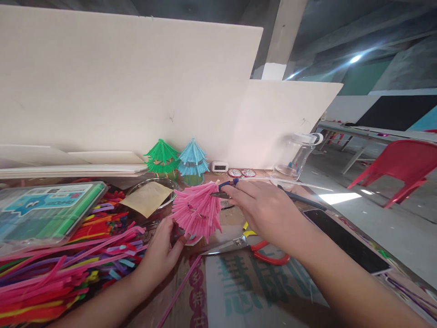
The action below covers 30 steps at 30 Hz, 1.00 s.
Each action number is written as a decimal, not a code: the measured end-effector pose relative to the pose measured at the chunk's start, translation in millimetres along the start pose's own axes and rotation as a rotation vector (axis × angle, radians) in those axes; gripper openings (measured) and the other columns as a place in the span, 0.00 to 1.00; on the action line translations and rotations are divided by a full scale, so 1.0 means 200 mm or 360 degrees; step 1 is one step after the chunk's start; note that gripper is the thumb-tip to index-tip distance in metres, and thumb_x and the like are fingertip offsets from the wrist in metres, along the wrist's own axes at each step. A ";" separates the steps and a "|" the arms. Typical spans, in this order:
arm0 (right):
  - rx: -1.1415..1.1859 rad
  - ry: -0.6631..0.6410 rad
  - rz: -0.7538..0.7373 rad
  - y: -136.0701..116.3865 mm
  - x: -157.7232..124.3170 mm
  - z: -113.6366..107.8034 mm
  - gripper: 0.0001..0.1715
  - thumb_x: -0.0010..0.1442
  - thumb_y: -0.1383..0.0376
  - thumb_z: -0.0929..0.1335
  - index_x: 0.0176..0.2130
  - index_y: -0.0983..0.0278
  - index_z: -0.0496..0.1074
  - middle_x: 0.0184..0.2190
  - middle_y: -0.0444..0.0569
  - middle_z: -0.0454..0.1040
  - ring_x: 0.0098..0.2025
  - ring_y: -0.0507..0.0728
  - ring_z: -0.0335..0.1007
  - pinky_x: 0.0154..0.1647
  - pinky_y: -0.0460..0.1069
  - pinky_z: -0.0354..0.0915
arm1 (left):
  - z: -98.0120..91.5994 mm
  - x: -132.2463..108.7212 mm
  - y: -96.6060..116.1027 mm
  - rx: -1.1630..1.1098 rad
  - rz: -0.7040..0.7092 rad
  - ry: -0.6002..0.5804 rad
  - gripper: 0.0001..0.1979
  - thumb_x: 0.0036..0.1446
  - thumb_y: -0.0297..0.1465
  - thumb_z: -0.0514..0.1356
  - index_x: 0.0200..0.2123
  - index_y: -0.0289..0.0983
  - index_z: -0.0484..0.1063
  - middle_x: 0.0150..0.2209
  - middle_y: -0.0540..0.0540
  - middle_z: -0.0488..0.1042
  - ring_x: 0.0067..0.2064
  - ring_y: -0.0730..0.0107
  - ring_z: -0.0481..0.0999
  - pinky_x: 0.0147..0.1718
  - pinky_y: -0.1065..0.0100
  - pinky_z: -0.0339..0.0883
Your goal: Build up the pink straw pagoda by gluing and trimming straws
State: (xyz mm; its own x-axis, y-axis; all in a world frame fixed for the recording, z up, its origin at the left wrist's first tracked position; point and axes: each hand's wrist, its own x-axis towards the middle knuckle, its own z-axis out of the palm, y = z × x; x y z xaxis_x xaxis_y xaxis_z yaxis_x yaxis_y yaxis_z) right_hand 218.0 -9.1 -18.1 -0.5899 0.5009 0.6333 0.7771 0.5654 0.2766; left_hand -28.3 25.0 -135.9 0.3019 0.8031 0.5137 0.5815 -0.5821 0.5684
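Observation:
A pink tiered tree of fuzzy stems (198,209) stands tilted at the middle of the table. My left hand (165,243) holds it low on its left side, with the thumb and fingers closed near its base. My right hand (261,202) is closed round pliers (227,183), whose jaws touch the tree near its top right. Most of the pliers' handle is hidden under the hand. Red-handled scissors (269,255) lie just below the right hand. A pink stem (180,291) lies on the table in front of the tree.
Green (162,157) and blue (193,159) trees stand behind, beside a small clock (219,166). Coloured stems (41,287) and a plastic case (51,214) fill the left. A phone (346,241) and clear jar (295,157) are at the right. A white board (129,86) stands behind.

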 end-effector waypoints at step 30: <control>-0.0007 0.0064 -0.0027 0.01 0.00 0.02 0.15 0.63 0.73 0.59 0.46 0.70 0.70 0.34 0.53 0.74 0.35 0.57 0.69 0.35 0.51 0.64 | 0.00 -0.01 0.00 0.0003 0.0019 -0.0020 0.15 0.61 0.33 0.52 0.50 0.37 0.61 0.49 0.40 0.70 0.51 0.59 0.69 0.49 0.57 0.64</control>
State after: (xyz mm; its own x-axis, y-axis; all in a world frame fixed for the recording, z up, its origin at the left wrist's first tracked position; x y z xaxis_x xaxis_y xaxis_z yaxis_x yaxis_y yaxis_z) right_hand 218.9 -4.8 -20.8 -0.5940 0.4645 0.6569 0.7679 0.5709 0.2907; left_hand -28.8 24.1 -136.3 0.3184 0.7975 0.5125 0.5789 -0.5917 0.5611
